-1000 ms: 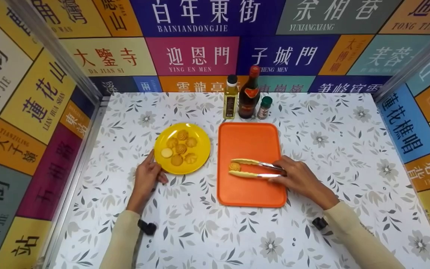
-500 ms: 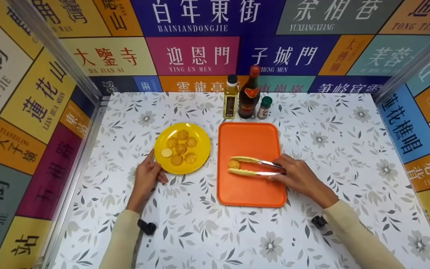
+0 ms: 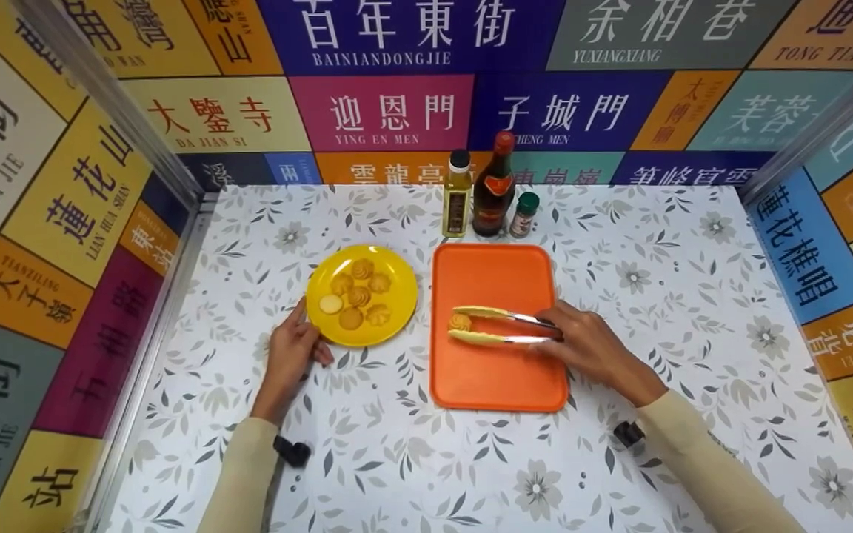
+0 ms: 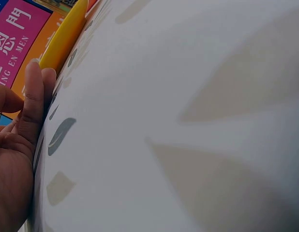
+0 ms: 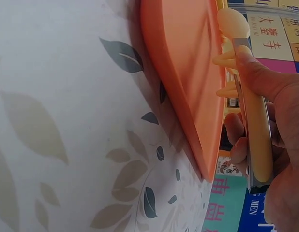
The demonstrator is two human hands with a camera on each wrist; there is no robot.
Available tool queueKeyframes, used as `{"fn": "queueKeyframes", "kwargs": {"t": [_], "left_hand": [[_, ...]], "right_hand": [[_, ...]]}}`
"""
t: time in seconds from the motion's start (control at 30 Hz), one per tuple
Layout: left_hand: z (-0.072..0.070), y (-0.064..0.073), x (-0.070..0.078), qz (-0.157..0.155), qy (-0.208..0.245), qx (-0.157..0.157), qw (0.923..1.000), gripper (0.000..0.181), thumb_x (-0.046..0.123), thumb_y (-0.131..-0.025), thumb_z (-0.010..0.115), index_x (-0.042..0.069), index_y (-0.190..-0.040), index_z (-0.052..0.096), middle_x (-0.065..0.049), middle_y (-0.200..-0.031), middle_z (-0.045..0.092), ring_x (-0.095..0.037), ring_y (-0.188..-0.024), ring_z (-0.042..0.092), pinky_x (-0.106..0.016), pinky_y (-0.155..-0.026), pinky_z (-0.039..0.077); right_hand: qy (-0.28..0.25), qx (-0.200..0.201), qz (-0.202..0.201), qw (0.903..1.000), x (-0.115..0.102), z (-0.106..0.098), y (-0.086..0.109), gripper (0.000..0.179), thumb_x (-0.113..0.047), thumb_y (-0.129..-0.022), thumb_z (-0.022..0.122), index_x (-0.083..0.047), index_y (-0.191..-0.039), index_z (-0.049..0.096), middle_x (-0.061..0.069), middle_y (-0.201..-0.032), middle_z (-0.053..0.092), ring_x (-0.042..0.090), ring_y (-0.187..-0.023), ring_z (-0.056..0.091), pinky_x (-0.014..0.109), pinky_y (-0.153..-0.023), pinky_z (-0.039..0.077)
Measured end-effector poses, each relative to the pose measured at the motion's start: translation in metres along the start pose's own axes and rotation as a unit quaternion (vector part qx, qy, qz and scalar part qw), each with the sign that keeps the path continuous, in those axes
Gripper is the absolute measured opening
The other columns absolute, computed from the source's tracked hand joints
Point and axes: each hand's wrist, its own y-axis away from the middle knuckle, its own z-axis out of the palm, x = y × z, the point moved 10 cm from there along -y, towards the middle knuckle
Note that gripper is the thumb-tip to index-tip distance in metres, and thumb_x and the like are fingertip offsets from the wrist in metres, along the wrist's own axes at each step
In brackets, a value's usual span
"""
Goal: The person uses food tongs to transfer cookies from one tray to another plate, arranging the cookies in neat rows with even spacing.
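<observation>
My right hand (image 3: 593, 342) grips a pair of tongs (image 3: 504, 339) with cream tips and metal arms over the orange tray (image 3: 497, 381). A swirled cookie (image 3: 460, 323) sits between the tong tips; whether it touches the tray cannot be told. In the right wrist view, thumb and fingers wrap the tongs' handle (image 5: 258, 135). My left hand (image 3: 292, 348) lies on the table, its fingers fairly straight and touching the left rim of the yellow plate (image 3: 393, 326). Several cookies (image 3: 358, 296) lie on that plate. In the left wrist view, fingertips meet the plate's edge (image 4: 67, 38).
Behind the tray stand an oil bottle (image 3: 457, 196) with a black cap, a dark red-capped bottle (image 3: 493, 189) and a small green-capped shaker (image 3: 523, 215). The table cloth (image 3: 397, 459) has a leaf pattern. Printed panels (image 3: 382, 111) wall the table at back and sides.
My right hand has shifted the tongs slightly to the left and toward the back, and the cookie between the tips has moved along with them. My left hand and the plate stay put.
</observation>
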Motion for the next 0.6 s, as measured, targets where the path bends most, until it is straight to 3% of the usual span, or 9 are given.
{"fn": "queueKeyframes", "kwargs": {"t": [0.3,0.6], "left_hand": [[0.001,0.002,0.002,0.005,0.011,-0.005,0.9999,0.07,0.001,-0.109,0.052,0.01,-0.175,0.029,-0.026,-0.075,0.069,-0.027,-0.057,0.072,-0.039,-0.056,0.066],[0.001,0.0,0.0,0.005,0.013,-0.007,0.9999,0.068,0.002,-0.11,0.052,0.013,-0.174,0.031,-0.03,-0.078,0.068,-0.027,-0.058,0.071,-0.039,-0.056,0.066]], "right_hand": [[-0.003,-0.002,-0.005,1.0,-0.003,-0.002,-0.012,0.04,-0.025,-0.094,0.09,-0.002,-0.123,0.075,0.009,-0.108,0.069,0.019,-0.08,0.063,0.034,-0.068,0.056],[0.003,0.009,-0.028,0.9996,-0.009,-0.004,-0.027,0.042,-0.023,-0.09,0.094,0.0,-0.12,0.075,0.011,-0.098,0.066,0.017,-0.072,0.056,0.031,-0.061,0.049]]}}
